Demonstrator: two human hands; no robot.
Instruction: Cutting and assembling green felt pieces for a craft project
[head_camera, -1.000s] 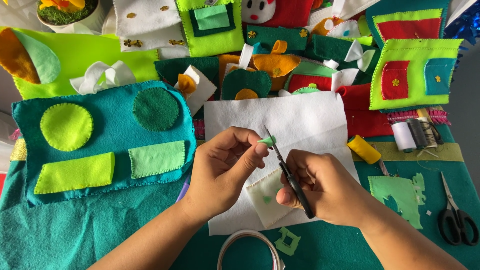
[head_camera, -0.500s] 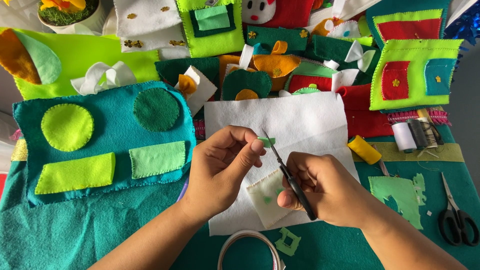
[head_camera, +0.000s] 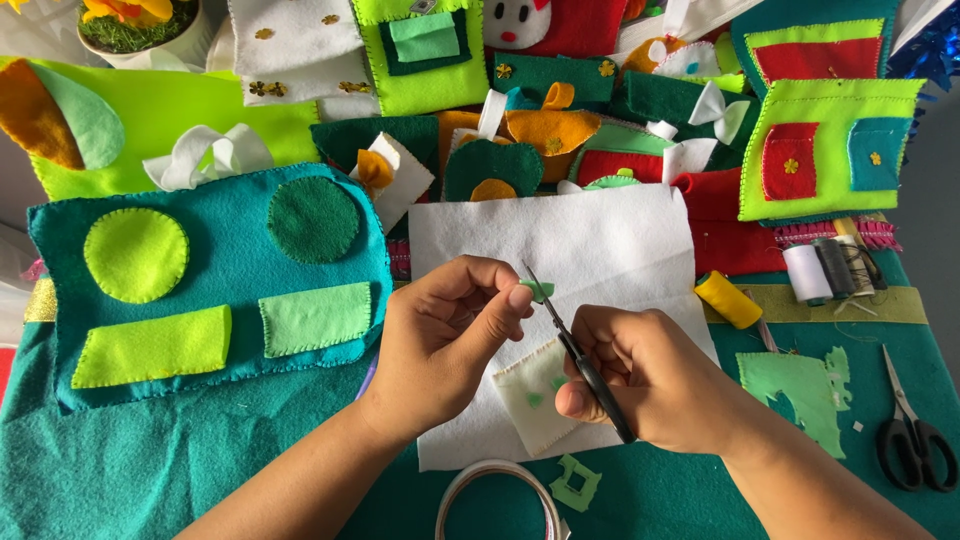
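Note:
My left hand (head_camera: 440, 335) pinches a tiny green felt scrap (head_camera: 538, 290) between thumb and forefinger. My right hand (head_camera: 650, 375) grips small black-handled scissors (head_camera: 580, 365), their blade tips up against the scrap. Both hands hover over a white felt sheet (head_camera: 590, 240) lying on dark green felt. A small pale felt patch (head_camera: 535, 395) with green bits lies just under the hands.
A teal felt panel (head_camera: 210, 280) with green circles and rectangles lies left. Thread spools (head_camera: 830, 270), a yellow roll (head_camera: 728, 299), a cut light-green scrap (head_camera: 800, 390) and large black scissors (head_camera: 910, 440) sit right. An embroidery hoop (head_camera: 500, 490) is at the near edge. Felt crafts crowd the back.
Both hands hold nearly the same pose; the scissors have shifted only slightly against the green scrap.

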